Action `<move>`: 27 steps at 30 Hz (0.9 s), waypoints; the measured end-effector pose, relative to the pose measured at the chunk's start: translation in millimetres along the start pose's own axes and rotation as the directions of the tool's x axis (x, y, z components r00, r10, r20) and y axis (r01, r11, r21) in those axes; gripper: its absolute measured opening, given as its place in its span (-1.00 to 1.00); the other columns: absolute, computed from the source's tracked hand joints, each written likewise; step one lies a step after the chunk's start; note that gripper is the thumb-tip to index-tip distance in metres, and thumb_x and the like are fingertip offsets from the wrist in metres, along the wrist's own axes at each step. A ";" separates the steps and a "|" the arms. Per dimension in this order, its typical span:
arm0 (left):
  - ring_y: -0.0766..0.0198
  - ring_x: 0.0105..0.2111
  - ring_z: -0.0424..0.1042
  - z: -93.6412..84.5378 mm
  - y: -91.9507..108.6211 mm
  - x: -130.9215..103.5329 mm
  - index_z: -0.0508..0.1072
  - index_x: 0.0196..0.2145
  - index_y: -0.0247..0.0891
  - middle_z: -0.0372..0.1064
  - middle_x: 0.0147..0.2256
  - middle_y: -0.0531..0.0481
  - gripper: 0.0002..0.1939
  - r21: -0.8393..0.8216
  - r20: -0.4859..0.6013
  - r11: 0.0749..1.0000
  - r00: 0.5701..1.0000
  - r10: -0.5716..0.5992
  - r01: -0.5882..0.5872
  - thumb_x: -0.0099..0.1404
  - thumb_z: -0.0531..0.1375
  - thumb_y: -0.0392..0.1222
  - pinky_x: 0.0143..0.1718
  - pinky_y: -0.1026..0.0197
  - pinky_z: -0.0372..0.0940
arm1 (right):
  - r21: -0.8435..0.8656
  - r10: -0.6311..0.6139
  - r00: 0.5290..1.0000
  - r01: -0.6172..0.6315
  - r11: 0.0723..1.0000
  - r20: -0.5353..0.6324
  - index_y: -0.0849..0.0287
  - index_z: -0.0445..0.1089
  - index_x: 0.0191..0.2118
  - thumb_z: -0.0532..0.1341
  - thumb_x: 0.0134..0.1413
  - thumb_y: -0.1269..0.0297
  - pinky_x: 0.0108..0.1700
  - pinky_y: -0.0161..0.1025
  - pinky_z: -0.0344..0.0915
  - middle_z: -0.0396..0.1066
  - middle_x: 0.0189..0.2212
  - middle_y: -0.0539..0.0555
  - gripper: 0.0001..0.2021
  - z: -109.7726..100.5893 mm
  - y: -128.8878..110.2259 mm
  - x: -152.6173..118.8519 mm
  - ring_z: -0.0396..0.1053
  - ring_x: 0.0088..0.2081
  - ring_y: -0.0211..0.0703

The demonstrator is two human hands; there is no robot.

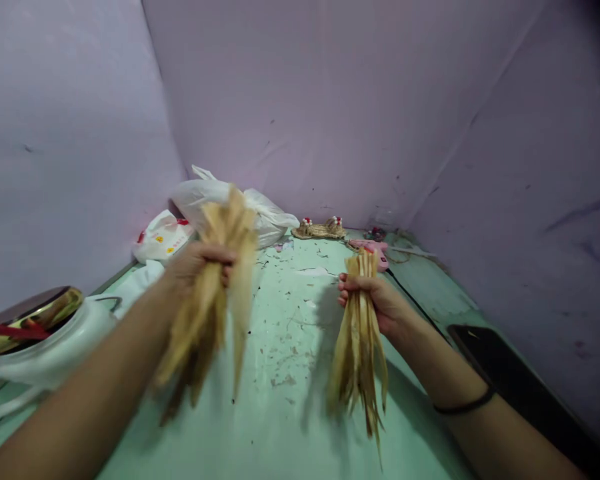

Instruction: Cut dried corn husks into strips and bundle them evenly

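Note:
My left hand (200, 263) is closed around a bundle of dried corn husks (207, 313), blurred by motion, with long tan strips hanging below the fist. In my right hand (373, 293) is a second bundle of similar dried husks (357, 360), gripped near its upper end with the loose ends pointing down. Both bundles are held above the pale green table (275, 427), apart from each other. A dark band circles my right wrist. Just behind the right bundle lies a pink glue gun (373, 245), partly hidden by it.
White plastic bags (267, 213) and a tissue packet (165, 237) lie at the back left. A white container (65, 337) stands at left. A woven piece with red and white beads (320, 230) rests by the back wall. A dark flat object (510, 380) lies at right.

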State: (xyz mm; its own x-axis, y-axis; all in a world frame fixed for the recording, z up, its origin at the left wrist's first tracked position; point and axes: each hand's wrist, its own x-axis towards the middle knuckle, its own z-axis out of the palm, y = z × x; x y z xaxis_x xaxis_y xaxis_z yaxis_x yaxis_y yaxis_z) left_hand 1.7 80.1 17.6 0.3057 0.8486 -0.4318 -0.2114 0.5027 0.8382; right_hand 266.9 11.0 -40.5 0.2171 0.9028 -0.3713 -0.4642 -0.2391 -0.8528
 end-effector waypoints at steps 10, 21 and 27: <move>0.30 -0.69 0.32 57.0 -85.1 4.1 0.47 -0.47 -0.47 0.41 -0.64 -0.06 -0.69 0.078 0.188 0.996 0.982 0.032 -0.047 -0.31 0.17 -0.50 -0.66 0.29 0.23 | -0.078 0.112 0.950 -0.092 0.993 0.293 0.32 0.39 -0.48 0.35 -0.45 0.41 -0.58 -0.42 0.20 0.36 -0.64 0.00 -0.76 42.1 37.1 -35.5 0.24 -0.63 -0.37; 0.13 -0.44 0.46 62.8 -91.2 -1.1 0.49 -0.36 -0.39 0.50 -0.45 -0.05 -0.54 0.167 0.159 0.961 0.968 0.192 -0.218 -0.32 0.15 -0.57 -0.45 0.18 0.38 | -0.259 -0.027 0.994 0.054 0.964 0.108 0.25 0.31 -0.60 0.21 -0.46 0.50 -0.62 -0.37 0.08 0.21 -0.74 -0.11 -0.89 46.4 48.2 -34.7 0.12 -0.68 -0.38; 0.11 -0.38 0.46 58.4 -93.4 6.6 0.49 -0.28 -0.40 0.49 -0.40 -0.07 -0.50 0.155 0.192 0.968 0.967 0.166 -0.197 -0.28 0.13 -0.54 -0.41 0.18 0.36 | -0.211 -0.005 0.981 0.047 0.976 0.195 0.28 0.42 -0.46 0.24 -0.45 0.52 -0.45 -0.28 0.29 0.40 -0.61 -0.02 -0.77 49.1 43.0 -37.7 0.34 -0.54 -0.22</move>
State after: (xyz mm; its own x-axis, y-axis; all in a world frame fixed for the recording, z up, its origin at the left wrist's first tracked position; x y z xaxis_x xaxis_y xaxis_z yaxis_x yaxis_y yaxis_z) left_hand 77.6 29.1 -44.1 0.4391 0.8725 -0.2145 -0.1211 0.2940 0.9481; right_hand 196.6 -15.8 -45.1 0.0480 0.9565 -0.2879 -0.2617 -0.2661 -0.9277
